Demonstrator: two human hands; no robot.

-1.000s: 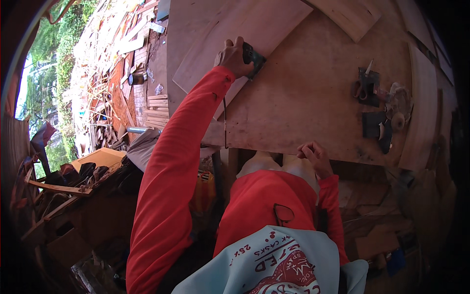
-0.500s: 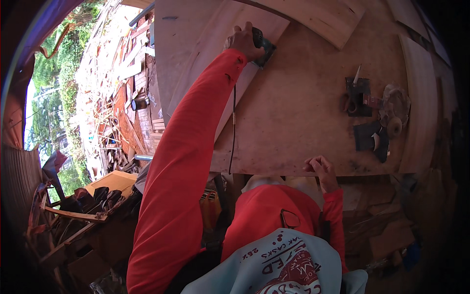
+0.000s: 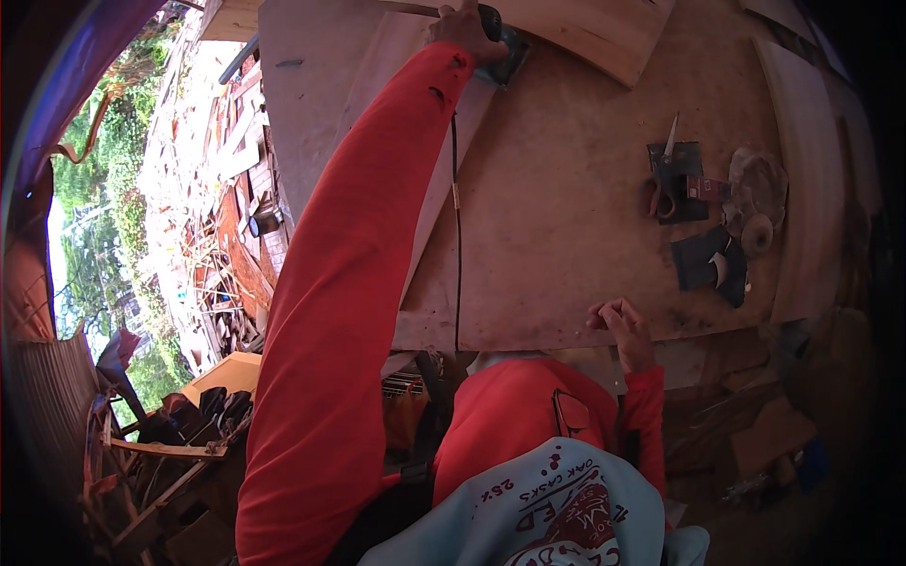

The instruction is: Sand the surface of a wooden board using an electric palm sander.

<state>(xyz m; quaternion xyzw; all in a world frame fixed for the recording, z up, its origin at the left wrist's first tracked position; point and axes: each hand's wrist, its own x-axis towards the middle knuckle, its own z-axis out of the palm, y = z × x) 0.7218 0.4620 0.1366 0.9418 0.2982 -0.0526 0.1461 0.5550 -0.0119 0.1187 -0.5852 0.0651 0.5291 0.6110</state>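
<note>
At the far edge of the view, my left hand (image 3: 460,28) is closed around the top of a small power sander (image 3: 510,58) with a dark teal body. The sander rests by the right edge of a pale wooden board (image 3: 451,193), which lies at a slant under my left arm. A black cord (image 3: 458,236) hangs from beneath my sleeve across the worktable (image 3: 557,208) to its near edge. My right hand (image 3: 625,328) hovers at that near edge with fingers loosely bent and apart, and nothing shows in it.
On the table's right lie scissors (image 3: 664,184), dark sandpaper sheets (image 3: 698,262), a small red box (image 3: 704,189), a tape roll (image 3: 756,233) and a crumpled clear wrapper (image 3: 758,179). More boards (image 3: 802,179) line the right side and another (image 3: 604,33) the far side. Scrap wood (image 3: 212,226) covers the ground at left.
My left hand and the sander have moved slightly farther away along the board. The whole view has shifted a little. My right hand keeps nearly the same pose by the table edge.
</note>
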